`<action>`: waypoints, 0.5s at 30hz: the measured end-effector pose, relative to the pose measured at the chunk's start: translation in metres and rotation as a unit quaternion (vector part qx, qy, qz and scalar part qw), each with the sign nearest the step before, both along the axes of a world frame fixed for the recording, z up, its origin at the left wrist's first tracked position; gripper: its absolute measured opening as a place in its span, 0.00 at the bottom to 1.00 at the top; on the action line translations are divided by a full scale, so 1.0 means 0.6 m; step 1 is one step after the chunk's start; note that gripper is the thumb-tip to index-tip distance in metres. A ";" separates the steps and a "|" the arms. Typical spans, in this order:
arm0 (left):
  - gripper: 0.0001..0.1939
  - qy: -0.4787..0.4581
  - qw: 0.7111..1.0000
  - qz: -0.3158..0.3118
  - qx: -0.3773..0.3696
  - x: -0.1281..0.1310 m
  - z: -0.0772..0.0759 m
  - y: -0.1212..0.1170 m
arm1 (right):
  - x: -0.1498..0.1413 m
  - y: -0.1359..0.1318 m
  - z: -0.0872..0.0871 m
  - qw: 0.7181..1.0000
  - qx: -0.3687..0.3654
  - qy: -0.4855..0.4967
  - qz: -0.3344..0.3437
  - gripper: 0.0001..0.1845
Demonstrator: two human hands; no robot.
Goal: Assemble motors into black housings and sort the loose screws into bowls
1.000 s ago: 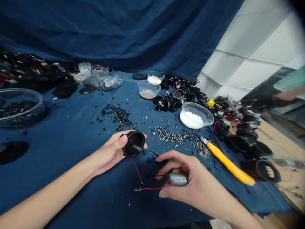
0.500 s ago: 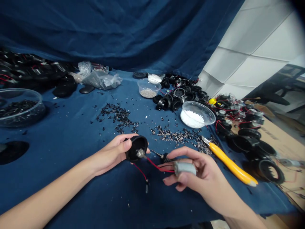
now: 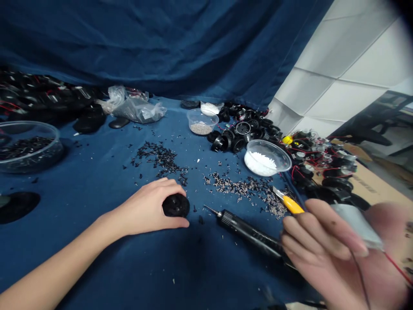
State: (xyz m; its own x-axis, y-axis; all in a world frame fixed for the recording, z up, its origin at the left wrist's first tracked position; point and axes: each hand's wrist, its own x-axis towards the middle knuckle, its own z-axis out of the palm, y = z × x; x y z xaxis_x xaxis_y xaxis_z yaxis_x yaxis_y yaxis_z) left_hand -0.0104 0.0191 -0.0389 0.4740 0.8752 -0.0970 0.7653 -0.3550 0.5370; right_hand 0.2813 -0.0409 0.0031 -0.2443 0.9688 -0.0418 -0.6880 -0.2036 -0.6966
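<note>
My left hand (image 3: 146, 208) is wrapped round a small black round plastic housing (image 3: 177, 206), its closed end turned up, low over the blue cloth. At the far right, close to the camera, my right hand (image 3: 325, 249) is closed on a small silver electric motor (image 3: 359, 224). A red wire and a dark wire trail from the motor; part of this hand is blurred. Between the hands lies a black electric screwdriver (image 3: 251, 234), its bit pointing at the housing and its rear end hidden by my right hand. Beyond that hand is a yellow utility knife (image 3: 292, 204), partly covered.
Loose screws (image 3: 238, 185) are scattered mid-table. Clear bowls hold white bits (image 3: 261, 163), small metal parts (image 3: 201, 128) and dark screws (image 3: 26, 147). Black housings (image 3: 237, 135) pile up at the back right, near wired parts (image 3: 325, 157). A plastic bag (image 3: 138, 110) lies behind.
My right hand has carried the motor away to the right and nearer the camera, uncovering the screwdriver. The housing, earlier with its open side showing and wires inside, is turned over in my left hand.
</note>
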 end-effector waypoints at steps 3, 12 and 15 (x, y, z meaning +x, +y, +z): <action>0.25 -0.033 0.999 -0.016 0.010 0.010 0.008 0.004 | 0.009 -0.005 0.015 1.000 0.004 0.013 -0.013 0.27; 0.12 0.030 0.973 -0.162 0.163 0.302 0.091 0.156 | 0.082 -0.050 -0.026 0.942 0.033 -0.311 0.123 0.22; 0.09 0.116 0.971 -0.168 0.126 0.400 0.088 0.227 | 0.113 -0.075 -0.037 0.908 0.055 -0.384 0.160 0.25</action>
State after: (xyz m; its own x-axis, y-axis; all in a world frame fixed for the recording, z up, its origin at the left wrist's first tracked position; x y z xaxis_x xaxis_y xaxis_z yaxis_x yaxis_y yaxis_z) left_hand 0.2298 0.1553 0.0139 0.7283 0.6842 -0.0372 0.6728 -0.7038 0.2279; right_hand 0.3492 -0.0860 -0.0191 -0.4530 0.8623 -0.2262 0.0917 -0.2073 -0.9740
